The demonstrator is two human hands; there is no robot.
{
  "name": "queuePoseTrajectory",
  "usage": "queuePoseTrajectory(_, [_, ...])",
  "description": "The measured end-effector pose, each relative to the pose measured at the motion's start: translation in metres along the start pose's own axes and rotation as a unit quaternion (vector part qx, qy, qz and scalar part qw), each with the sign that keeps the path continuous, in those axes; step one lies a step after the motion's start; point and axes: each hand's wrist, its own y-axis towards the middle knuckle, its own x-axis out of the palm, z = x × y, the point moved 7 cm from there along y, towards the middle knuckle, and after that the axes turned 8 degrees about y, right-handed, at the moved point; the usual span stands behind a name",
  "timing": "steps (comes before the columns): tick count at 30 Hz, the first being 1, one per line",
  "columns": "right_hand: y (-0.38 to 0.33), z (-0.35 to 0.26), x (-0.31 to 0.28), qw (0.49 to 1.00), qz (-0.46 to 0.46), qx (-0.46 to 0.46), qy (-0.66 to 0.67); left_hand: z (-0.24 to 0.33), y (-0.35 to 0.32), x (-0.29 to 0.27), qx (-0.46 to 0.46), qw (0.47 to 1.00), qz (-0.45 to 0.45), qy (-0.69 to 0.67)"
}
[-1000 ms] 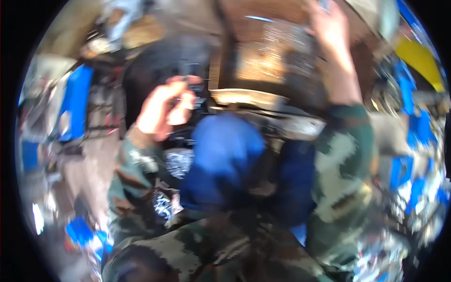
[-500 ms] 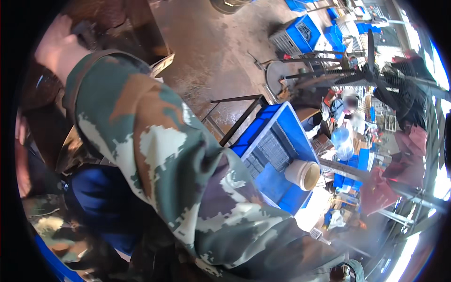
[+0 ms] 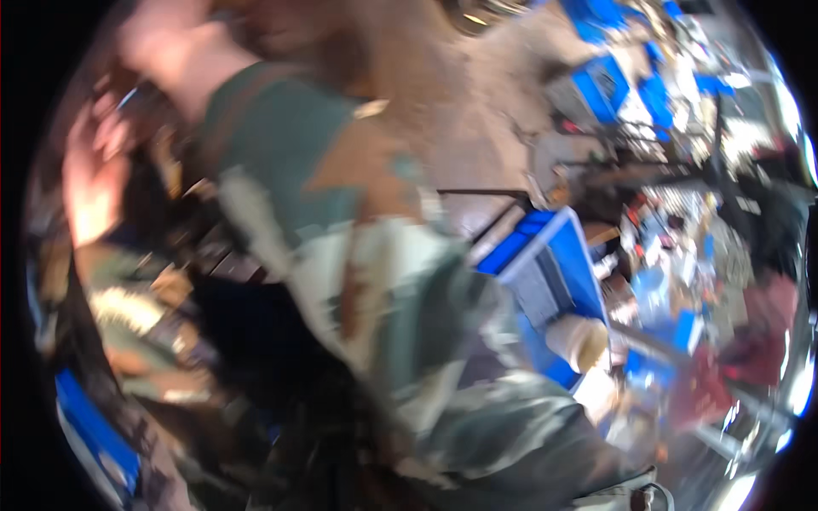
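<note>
My right arm, in a camouflage sleeve [image 3: 366,213], crosses the view from lower right to upper left. At its end my right hand [image 3: 170,43] is smeared by motion at the upper left, over dark brown surfaces; its fingers cannot be made out. Below it, near the left rim, my left hand [image 3: 95,170] is raised with its fingers bent inward. A thin shiny glint [image 3: 128,99] shows beside those fingertips. What the left hand holds is too blurred to name.
To the right stands a blue crate [image 3: 584,264] with a whitish bucket [image 3: 579,342] in it. A grey and blue crate [image 3: 596,89] sits on the floor farther off. A dark fan [image 3: 724,162] is at the right. Something blue [image 3: 98,434] lies at the lower left.
The view has swung, so the crates and my right arm appear farther right and the picture is blurred. My left hand, barely visible at the left rim before, now shows plainly and higher.
</note>
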Motion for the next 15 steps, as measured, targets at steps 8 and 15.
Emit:
queuePoseTrajectory(8, [0.007,0.004,-0.006,0.997,-0.063,0.012,0.042,-0.035,-0.023,0.084,0.131,0.979,0.154,0.007])
queuePoseTrajectory(15, [-0.013,0.028,-0.052,0.998,-0.061,0.012,0.029,-0.044,-0.011,0.106,0.258,0.937,0.225,-0.064])
